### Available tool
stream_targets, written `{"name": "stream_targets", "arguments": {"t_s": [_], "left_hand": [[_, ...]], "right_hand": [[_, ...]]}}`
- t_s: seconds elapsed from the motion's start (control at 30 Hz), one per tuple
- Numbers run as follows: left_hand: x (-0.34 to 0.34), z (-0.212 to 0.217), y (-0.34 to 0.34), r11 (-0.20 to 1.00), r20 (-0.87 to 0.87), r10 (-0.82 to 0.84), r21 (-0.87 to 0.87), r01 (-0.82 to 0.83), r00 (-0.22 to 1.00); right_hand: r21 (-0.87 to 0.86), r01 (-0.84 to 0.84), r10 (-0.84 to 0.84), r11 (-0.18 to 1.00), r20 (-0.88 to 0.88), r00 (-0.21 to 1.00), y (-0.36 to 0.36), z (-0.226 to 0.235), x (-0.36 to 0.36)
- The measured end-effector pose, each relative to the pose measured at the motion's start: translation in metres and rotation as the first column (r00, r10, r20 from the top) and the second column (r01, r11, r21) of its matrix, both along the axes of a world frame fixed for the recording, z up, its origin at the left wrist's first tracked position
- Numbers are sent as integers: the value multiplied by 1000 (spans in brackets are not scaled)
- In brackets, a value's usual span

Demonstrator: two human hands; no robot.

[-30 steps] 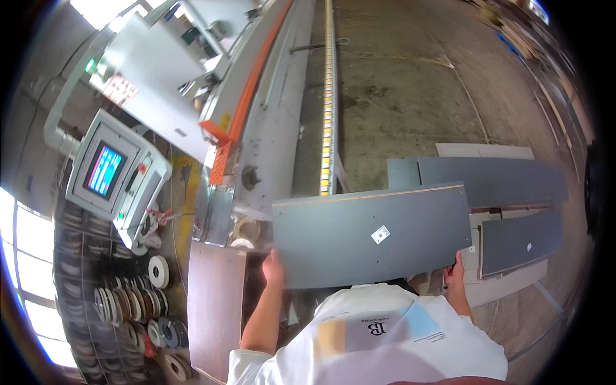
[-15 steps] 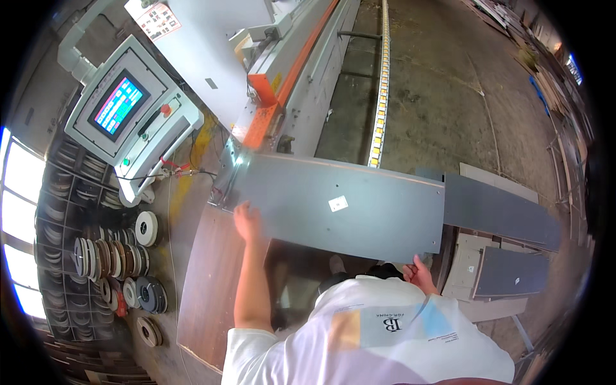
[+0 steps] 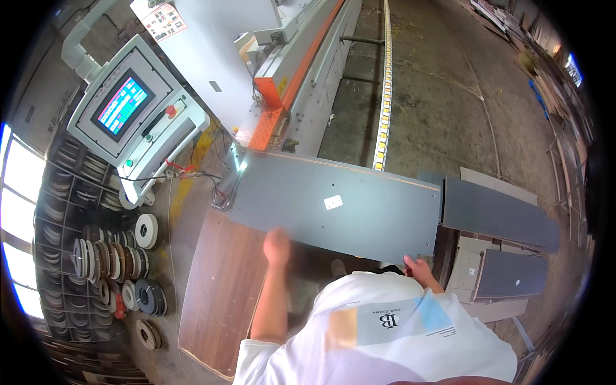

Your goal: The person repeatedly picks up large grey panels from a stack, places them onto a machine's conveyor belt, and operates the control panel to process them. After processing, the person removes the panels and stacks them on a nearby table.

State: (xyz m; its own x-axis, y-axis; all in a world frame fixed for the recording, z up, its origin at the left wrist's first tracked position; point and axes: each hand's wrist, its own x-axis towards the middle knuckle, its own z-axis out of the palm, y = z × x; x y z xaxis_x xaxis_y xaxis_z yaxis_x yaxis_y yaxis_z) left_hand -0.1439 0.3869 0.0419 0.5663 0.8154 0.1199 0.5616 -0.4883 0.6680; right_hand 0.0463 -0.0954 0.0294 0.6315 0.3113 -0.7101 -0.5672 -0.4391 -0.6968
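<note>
A long grey panel (image 3: 289,199) with small holes and a white label (image 3: 333,203) lies across in front of me. Its left end rests by the lit metal corner of the machine, beside a brown wood-grain board (image 3: 221,282). My left hand (image 3: 277,248) is at the panel's near edge, left of the middle; it is smeared by motion and its fingers do not show clearly. At the near right corner, my right hand (image 3: 420,271) holds the panel's edge, thumb uppermost, the other fingers partly hidden.
A control console (image 3: 128,109) with a lit screen stands at left, above reels of edge banding (image 3: 109,260). The white machine (image 3: 212,58) with its orange guard (image 3: 268,112) runs away ahead, alongside a roller track (image 3: 385,109). More dark panels (image 3: 500,208) are stacked at right.
My left hand has moved right and nearer, from the panel's left end to its near edge. The panel has shifted slightly left, and my right hand has closed in on its corner.
</note>
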Motion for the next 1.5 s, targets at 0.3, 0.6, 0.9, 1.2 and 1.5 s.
{"name": "stream_targets", "arguments": {"t_s": [0.3,0.6,0.9,1.2,1.5], "left_hand": [[70,12,69,992,-144,-67,93,81,987],[106,20,76,988,-416,-62,105,116,907],[101,7,77,974,-358,-33,197,110,933],[103,6,75,974,-372,-2,210,87,928],[103,9,71,973,-340,-2,218,81,940]], "right_hand": [[-5,-68,68,998,-20,998,24,-8,-6],[-436,-467,533,769,34,845,25,45,12],[-554,1,513,832,771,377,64,86,44],[-541,132,508,831,834,217,104,22,56],[-512,136,479,848,852,212,100,22,60]]}}
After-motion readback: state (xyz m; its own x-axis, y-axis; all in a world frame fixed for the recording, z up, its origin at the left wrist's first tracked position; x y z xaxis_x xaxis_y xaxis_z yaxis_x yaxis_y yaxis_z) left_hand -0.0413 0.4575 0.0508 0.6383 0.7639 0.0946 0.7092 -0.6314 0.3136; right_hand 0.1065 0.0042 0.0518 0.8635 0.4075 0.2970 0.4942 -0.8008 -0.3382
